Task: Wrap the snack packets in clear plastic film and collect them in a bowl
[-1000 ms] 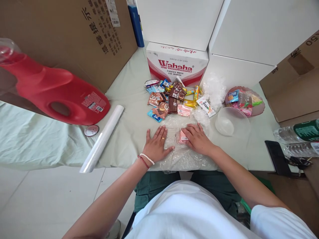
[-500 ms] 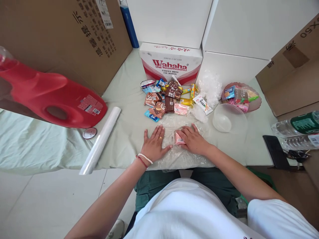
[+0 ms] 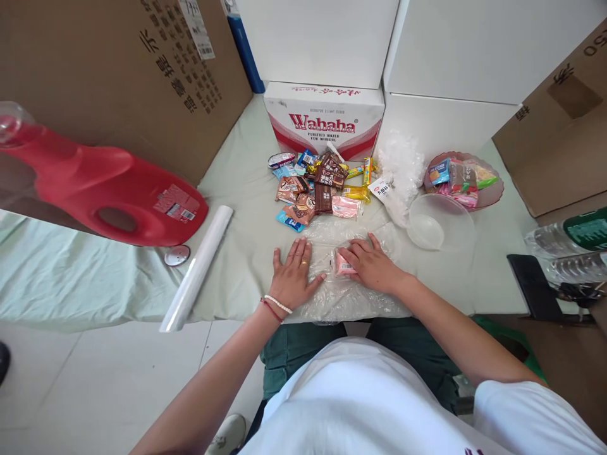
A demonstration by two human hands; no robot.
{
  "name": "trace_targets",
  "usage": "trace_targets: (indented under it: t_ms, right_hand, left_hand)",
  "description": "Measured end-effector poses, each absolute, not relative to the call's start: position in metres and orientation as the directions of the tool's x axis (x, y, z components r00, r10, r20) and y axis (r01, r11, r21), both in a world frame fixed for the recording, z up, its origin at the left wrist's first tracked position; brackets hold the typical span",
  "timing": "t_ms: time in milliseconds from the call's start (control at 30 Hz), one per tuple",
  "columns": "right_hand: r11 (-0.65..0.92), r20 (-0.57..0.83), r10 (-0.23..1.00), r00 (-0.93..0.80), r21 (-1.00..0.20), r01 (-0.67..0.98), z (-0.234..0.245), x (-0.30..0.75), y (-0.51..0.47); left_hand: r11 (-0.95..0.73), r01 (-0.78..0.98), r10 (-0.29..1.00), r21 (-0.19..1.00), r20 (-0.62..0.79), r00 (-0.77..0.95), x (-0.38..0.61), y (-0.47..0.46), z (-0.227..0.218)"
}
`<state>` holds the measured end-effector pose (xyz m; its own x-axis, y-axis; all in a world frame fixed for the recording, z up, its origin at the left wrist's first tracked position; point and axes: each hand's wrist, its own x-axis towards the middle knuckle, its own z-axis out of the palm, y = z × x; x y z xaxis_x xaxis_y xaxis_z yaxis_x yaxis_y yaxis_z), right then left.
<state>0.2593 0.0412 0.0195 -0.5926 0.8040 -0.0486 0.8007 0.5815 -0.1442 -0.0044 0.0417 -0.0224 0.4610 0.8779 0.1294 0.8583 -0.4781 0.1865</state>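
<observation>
Beyond the pink packet (image 3: 342,266), carton (image 3: 324,124) reads "Wahaha".

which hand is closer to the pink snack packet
Right. The right hand touches the pink snack packet with its fingers; the left hand lies flat on the plastic sheet beside it, not touching.

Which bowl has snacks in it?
The pink bowl, the farther one on the right: wrapped snacks lie in it. The clear bowl just in front of it holds nothing.
</observation>
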Motion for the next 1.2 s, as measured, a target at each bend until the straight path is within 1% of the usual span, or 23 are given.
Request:
trace_targets:
  t_ms: [67,133,200,300,400,467,533,600,633,700,767,867,967,1033,1100,1133,1167,1200]
  right_hand:
    - [0.580,-0.060,0.801,-0.595,-0.166,0.798,0.020,0.258,0.042]
    - [0.583,-0.068,0.791,-0.608,-0.216,0.783,0.022,0.259,0.043]
    - [0.584,-0.048,0.784,-0.619,-0.281,0.761,0.028,0.265,0.042]
    - [0.579,0.063,0.793,-0.606,-0.390,0.716,0.039,0.283,0.028]
    - [0.574,0.192,0.805,-0.561,-0.488,0.658,0.039,0.304,-0.006]
    - [0.573,0.216,0.811,-0.543,-0.480,0.665,0.027,0.313,-0.034]
    - [0.539,0.199,0.839,-0.507,-0.427,0.726,0.009,0.317,-0.055]
    - [0.484,0.187,0.874,-0.448,-0.405,0.776,-0.006,0.318,-0.064]
    - [0.465,0.189,0.885,-0.426,-0.419,0.780,-0.011,0.317,-0.064]
    - [0.462,0.194,0.885,-0.422,-0.474,0.750,-0.010,0.317,-0.055]
    - [0.477,0.189,0.872,-0.451,-0.534,0.698,0.002,0.319,-0.040]
    - [0.448,0.129,0.867,-0.482,-0.626,0.638,0.029,0.326,-0.016]
    - [0.376,0.063,0.876,-0.478,-0.710,0.596,0.045,0.334,0.008]
    - [0.304,0.039,0.908,-0.416,-0.745,0.594,0.044,0.337,0.025]
    - [0.204,-0.028,0.943,-0.332,-0.739,0.642,0.037,0.337,0.041]
    - [0.150,-0.086,0.952,-0.294,-0.706,0.692,0.033,0.336,0.048]
    - [0.104,-0.150,0.954,-0.258,-0.644,0.758,0.030,0.333,0.054]
    - [0.074,-0.207,0.953,-0.223,-0.554,0.830,0.029,0.330,0.058]
  left_hand:
    - [-0.494,0.853,0.865,0.167,0.194,0.463,-0.008,0.038,-0.020]
    - [-0.552,0.820,0.826,0.155,0.240,0.510,-0.013,0.036,-0.018]
    - [-0.626,0.762,0.775,0.163,0.237,0.586,-0.020,0.038,-0.018]
    - [-0.692,0.686,0.721,0.222,0.173,0.671,-0.033,0.044,-0.018]
    - [-0.727,0.608,0.667,0.318,0.122,0.735,-0.048,0.047,-0.019]
    - [-0.755,0.540,0.611,0.372,0.100,0.785,-0.057,0.044,-0.018]
    - [-0.763,0.520,0.590,0.384,0.084,0.803,-0.059,0.038,-0.017]
    - [-0.732,0.571,0.638,0.371,0.080,0.765,-0.055,0.032,-0.016]
    - [-0.702,0.608,0.678,0.372,0.085,0.730,-0.050,0.029,-0.016]
    - [-0.629,0.668,0.754,0.397,0.105,0.648,-0.037,0.027,-0.016]
    - [-0.566,0.689,0.807,0.453,0.132,0.576,-0.024,0.028,-0.016]
    - [-0.494,0.637,0.846,0.592,0.160,0.508,-0.009,0.034,-0.016]
    - [-0.356,0.481,0.894,0.801,0.143,0.424,-0.002,0.040,-0.017]
    - [-0.230,0.363,0.941,0.903,0.111,0.320,0.001,0.043,-0.019]
    - [-0.129,0.283,0.977,0.951,0.072,0.202,0.003,0.047,-0.022]
    - [-0.091,0.259,0.987,0.962,0.053,0.150,0.004,0.049,-0.024]
    - [-0.057,0.242,0.994,0.969,0.034,0.100,0.005,0.051,-0.025]
    - [-0.030,0.227,0.998,0.974,0.019,0.052,0.006,0.053,-0.027]
